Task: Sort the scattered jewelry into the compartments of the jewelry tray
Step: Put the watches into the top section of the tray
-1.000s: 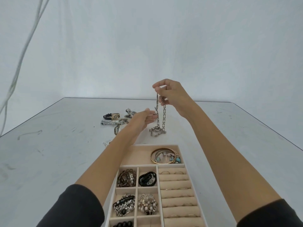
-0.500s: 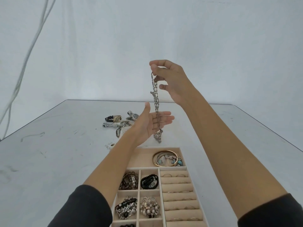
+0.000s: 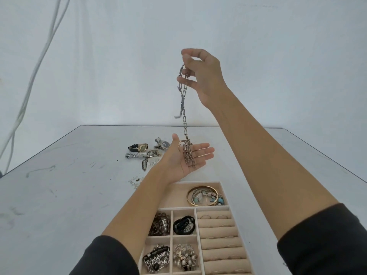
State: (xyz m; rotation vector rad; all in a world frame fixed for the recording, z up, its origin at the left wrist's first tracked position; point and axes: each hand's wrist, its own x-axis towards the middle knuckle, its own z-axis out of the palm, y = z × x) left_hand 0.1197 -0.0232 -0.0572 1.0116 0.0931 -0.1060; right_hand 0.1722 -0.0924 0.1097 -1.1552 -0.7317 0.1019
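Chain necklace point(image 3: 184, 108) — pinched by right hand point(image 3: 202, 76), pooling onto left palm point(image 3: 186, 159)

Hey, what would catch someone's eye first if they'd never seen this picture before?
A silver chain dangles from the raised right hand, which pinches its top; its lower end pools on the open left hand below. Nearest the camera sits the jewelry tray, bangles in its far compartment, with loose watches on the table beyond.
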